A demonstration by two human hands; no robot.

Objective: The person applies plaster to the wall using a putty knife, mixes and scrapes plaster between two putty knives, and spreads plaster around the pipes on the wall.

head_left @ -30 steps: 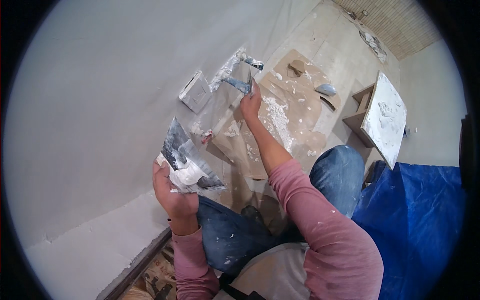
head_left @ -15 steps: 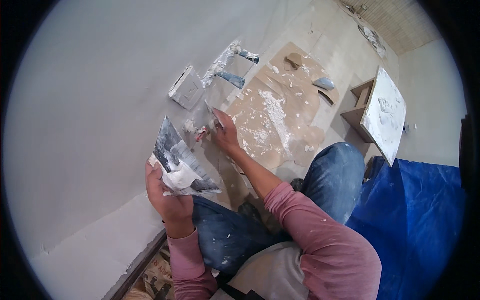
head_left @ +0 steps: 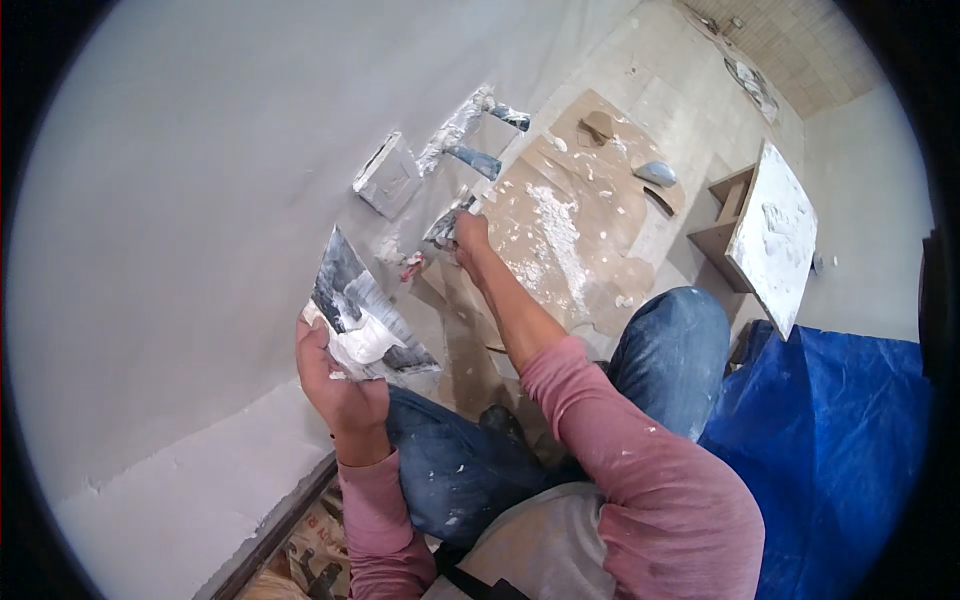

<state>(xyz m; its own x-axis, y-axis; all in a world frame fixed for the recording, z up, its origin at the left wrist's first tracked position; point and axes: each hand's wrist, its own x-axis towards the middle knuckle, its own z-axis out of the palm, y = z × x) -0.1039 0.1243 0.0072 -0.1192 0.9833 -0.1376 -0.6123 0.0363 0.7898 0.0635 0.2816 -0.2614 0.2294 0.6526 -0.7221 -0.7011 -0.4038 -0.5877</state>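
My left hand (head_left: 345, 400) grips a wide triangular putty knife (head_left: 345, 275). Its grey blade carries a lump of white plaster (head_left: 365, 342). My right hand (head_left: 472, 242) is closed on a smaller putty knife (head_left: 445, 228), whose smeared blade lies near the wall, just below a white wall box (head_left: 388, 180). Whether that blade touches the wall I cannot tell. Below the box, white plaster surrounds a small red piece (head_left: 411, 266) at the wall. Beyond the box, rough plaster edges a recess with two blue-green pieces (head_left: 474, 161) at it.
Plaster-spattered cardboard (head_left: 520, 215) covers the floor along the wall, with a blue-grey curved scrap (head_left: 655, 173) on it. To the right stands a wooden stand with a plaster-smeared white board (head_left: 775, 235). A blue tarp (head_left: 830, 430) lies by my right knee.
My right hand has turned and shifted slightly right, so its knife's blade now shows broad side on. The left hand with its putty knife has barely moved. The view has shifted a little.
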